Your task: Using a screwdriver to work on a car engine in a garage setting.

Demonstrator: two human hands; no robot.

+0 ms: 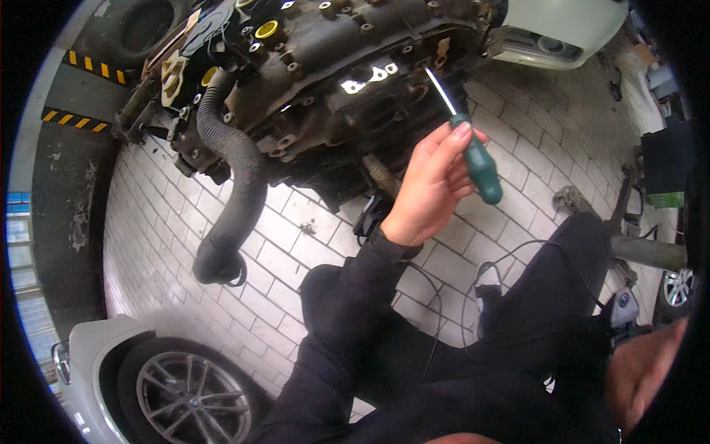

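Observation:
My left hand point(435, 177) is closed around the green handle of a screwdriver point(481, 164). Its bright shaft slants up and left, with the tip against or just in front of the lower edge of a dirty, dark engine point(333, 70); contact cannot be told. Below the tip are bare metal flanges point(370, 79) with holes. A thick black corrugated hose point(240, 166) hangs from the engine's left side, its lower end free above the floor. At the lower right edge, blurred skin point(645, 377) seems to belong to my right hand; its fingers cannot be made out.
A pale car's wheel point(194, 396) stands at lower left, and a white bumper point(558, 33) at upper right. A thin cable point(464, 311) loops beside my shoe point(488, 285) on the tiled floor point(288, 296). A metal beam point(651, 253) lies at the right. Striped markings point(78, 120) cross the left wall.

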